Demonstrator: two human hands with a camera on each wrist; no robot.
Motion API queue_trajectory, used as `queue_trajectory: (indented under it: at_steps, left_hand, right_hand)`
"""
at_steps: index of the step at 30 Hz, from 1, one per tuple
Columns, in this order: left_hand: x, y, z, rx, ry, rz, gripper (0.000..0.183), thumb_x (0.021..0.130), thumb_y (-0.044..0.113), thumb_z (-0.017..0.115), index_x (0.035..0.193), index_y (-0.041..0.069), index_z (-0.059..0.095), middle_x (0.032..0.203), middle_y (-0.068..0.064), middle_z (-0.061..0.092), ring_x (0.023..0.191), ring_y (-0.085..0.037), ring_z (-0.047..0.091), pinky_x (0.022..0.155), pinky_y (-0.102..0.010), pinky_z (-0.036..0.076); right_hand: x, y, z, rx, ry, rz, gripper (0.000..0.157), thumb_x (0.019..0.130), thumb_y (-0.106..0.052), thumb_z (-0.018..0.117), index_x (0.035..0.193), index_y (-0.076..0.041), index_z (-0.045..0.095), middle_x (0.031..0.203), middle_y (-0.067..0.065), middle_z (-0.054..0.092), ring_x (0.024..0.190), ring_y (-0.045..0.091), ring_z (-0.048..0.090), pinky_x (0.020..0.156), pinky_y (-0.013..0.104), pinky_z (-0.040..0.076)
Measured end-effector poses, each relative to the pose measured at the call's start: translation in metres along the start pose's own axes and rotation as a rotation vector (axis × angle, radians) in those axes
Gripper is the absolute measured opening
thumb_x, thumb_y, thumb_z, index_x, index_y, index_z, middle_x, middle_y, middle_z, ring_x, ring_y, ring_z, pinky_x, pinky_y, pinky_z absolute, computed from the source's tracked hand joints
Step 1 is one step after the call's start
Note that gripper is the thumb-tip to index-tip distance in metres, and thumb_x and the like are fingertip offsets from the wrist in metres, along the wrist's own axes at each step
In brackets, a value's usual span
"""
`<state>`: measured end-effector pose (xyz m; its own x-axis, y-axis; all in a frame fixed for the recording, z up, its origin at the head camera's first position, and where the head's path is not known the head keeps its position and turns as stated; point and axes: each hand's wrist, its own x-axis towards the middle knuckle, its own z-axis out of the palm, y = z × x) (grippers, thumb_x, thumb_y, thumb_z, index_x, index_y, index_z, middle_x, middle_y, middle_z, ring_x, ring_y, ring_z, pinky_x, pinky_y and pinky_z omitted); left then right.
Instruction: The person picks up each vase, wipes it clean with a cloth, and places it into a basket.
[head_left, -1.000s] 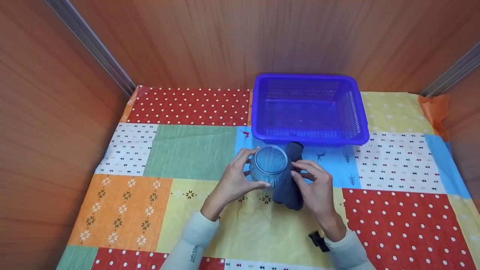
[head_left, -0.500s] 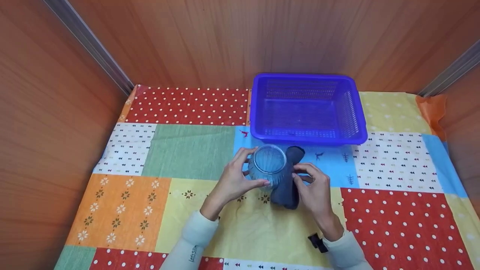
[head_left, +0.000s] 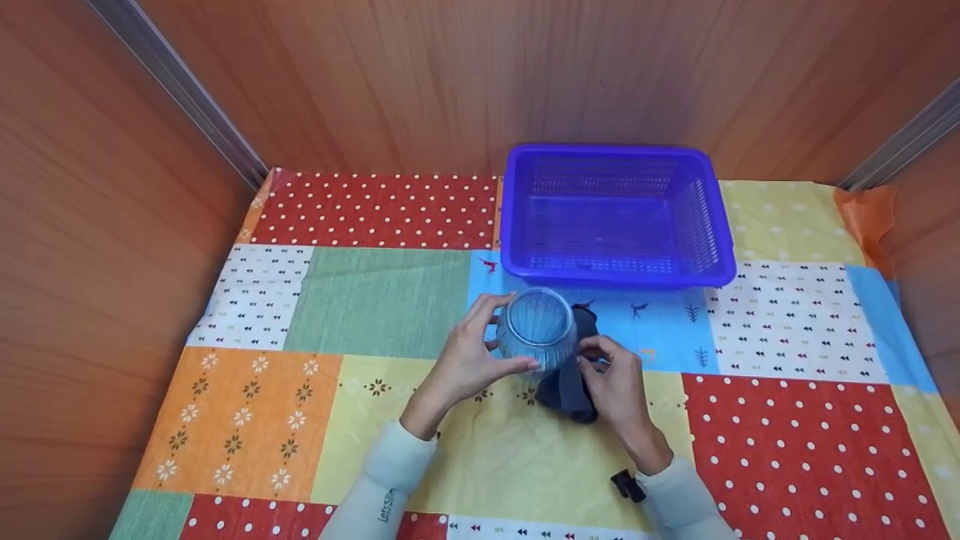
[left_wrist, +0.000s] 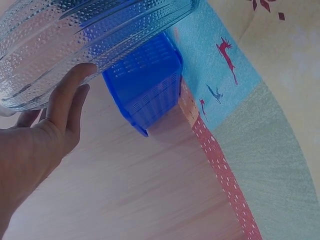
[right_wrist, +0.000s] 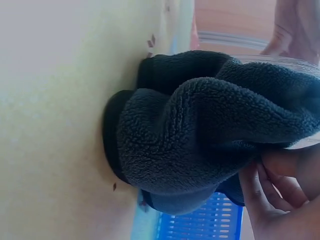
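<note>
A clear ribbed glass jar (head_left: 538, 330) is gripped by my left hand (head_left: 472, 349), thumb on the near side and fingers on the far side. Its round rim faces up towards the head camera. In the left wrist view the jar's dimpled glass (left_wrist: 60, 55) rests against the fingertips. My right hand (head_left: 619, 382) pinches a dark grey fleecy cloth (head_left: 570, 394) against the jar's right side. The right wrist view shows the cloth (right_wrist: 185, 125) bunched in thick folds and hanging down, covering much of the glass.
A purple-blue plastic basket (head_left: 615, 274) with perforated walls stands just beyond the hands. A patchwork-print cloth (head_left: 390, 300) covers the table. Wood-grain panels (head_left: 450, 82) rise at the back and both sides.
My right hand has shifted slightly left and down along the jar. The grey cloth's upper end has dropped lower behind the jar. The left hand has barely moved.
</note>
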<state>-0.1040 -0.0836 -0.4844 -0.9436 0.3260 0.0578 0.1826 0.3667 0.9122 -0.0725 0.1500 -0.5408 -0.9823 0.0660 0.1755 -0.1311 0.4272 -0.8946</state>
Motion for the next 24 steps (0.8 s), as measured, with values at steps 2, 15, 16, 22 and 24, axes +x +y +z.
queue_trajectory:
  at_steps: [2,15,16,22,24]
  left_hand:
    - [0.000,-0.001,0.000,-0.005,0.005,0.004,0.084,0.078,0.030,0.097,0.149,0.018,0.054,0.139,-0.002,0.057,0.127,-0.027,0.063,0.090,-0.043,0.063]
    - [0.001,-0.003,0.000,0.005,0.013,0.021,0.085,0.078,0.032,0.097,0.149,0.018,0.054,0.138,-0.002,0.058,0.125,-0.028,0.063,0.088,-0.044,0.064]
    - [0.001,-0.003,0.000,0.003,0.013,0.019,0.085,0.078,0.031,0.097,0.149,0.017,0.054,0.138,-0.002,0.058,0.125,-0.028,0.063,0.089,-0.044,0.064]
    - [0.000,-0.004,0.001,-0.013,0.008,0.020,0.085,0.079,0.031,0.096,0.150,0.017,0.053,0.139,-0.003,0.057,0.126,-0.029,0.062,0.091,-0.046,0.063]
    - [0.000,-0.004,0.001,-0.018,0.004,0.024,0.085,0.079,0.032,0.096,0.151,0.017,0.053,0.139,-0.003,0.056,0.127,-0.030,0.061,0.092,-0.046,0.063]
  right_hand:
    - [0.001,0.003,0.002,-0.012,-0.016,0.007,0.016,0.091,0.017,0.070,0.101,0.005,0.073,0.096,0.018,0.075,0.091,0.034,0.075,0.082,0.041,0.065]
    - [0.005,0.014,0.011,-0.102,-0.083,0.047,0.015,0.091,0.014,0.069,0.099,0.002,0.074,0.096,0.019,0.077,0.087,0.034,0.076,0.077,0.049,0.064]
    - [0.005,0.015,0.011,-0.098,-0.083,0.052,0.015,0.091,0.014,0.069,0.099,0.002,0.074,0.096,0.019,0.076,0.087,0.034,0.076,0.078,0.049,0.064]
    - [0.002,0.013,0.010,-0.031,-0.053,0.053,0.014,0.090,0.015,0.071,0.097,0.003,0.075,0.096,0.018,0.076,0.088,0.033,0.077,0.079,0.040,0.065]
    - [0.000,0.011,0.008,-0.016,-0.034,0.036,0.014,0.091,0.015,0.071,0.098,0.003,0.075,0.096,0.018,0.076,0.088,0.033,0.076,0.079,0.035,0.064]
